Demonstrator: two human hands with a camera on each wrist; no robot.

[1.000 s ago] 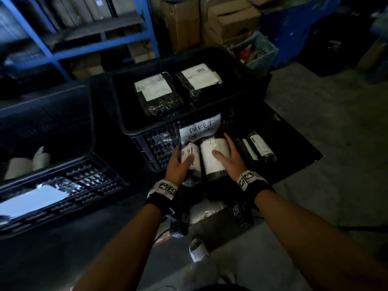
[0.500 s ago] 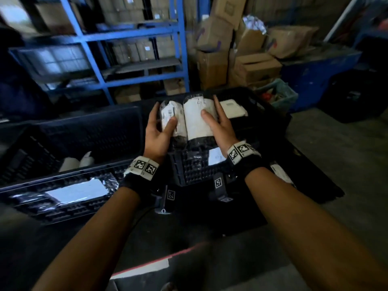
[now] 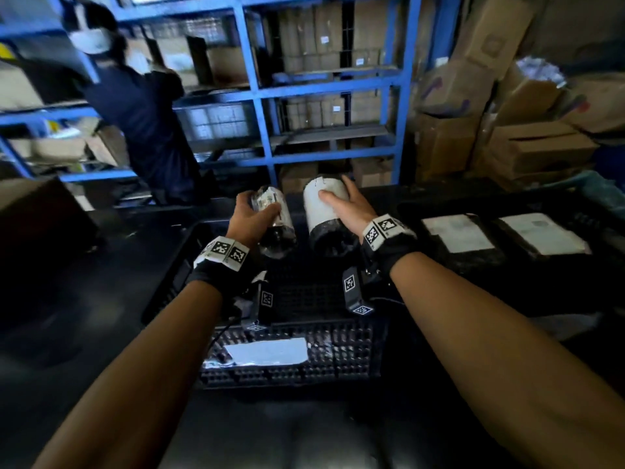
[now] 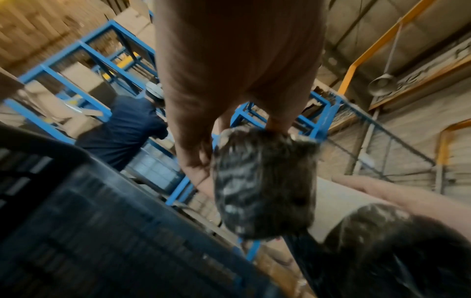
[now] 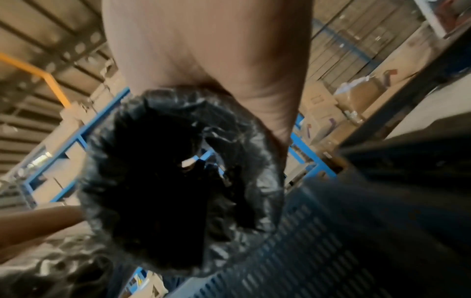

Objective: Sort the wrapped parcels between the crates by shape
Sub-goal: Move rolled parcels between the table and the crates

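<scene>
the left hand (image 3: 252,216) gripped a narrow cylindrical parcel (image 3: 275,221) in dark wrap, fingers curled round its body, and the right hand (image 3: 348,211) was wrapped round a thicker cylindrical parcel (image 3: 326,216) with a white label over most of it — both held side by side in the air, near each other but apart, tilted with their far ends up. a second before, the same two rolls lay low on the floor in front of the labelled crate; half a second before, they were already lifted above it. now they hung over the near black crate (image 3: 338,360), whose front wall carried a white slip, while the right crate (image 3: 507,258) with two flat rectangular parcels (image 3: 458,233) sat off to the right. that shift suggested the round ones were being taken away from the flat ones, towards a different crate — probably the one below the hands, though i couldn't tell what else lay inside it. blue shelving (image 3: 257,93) and another person (image 3: 145,123) stood at the far side.
</scene>
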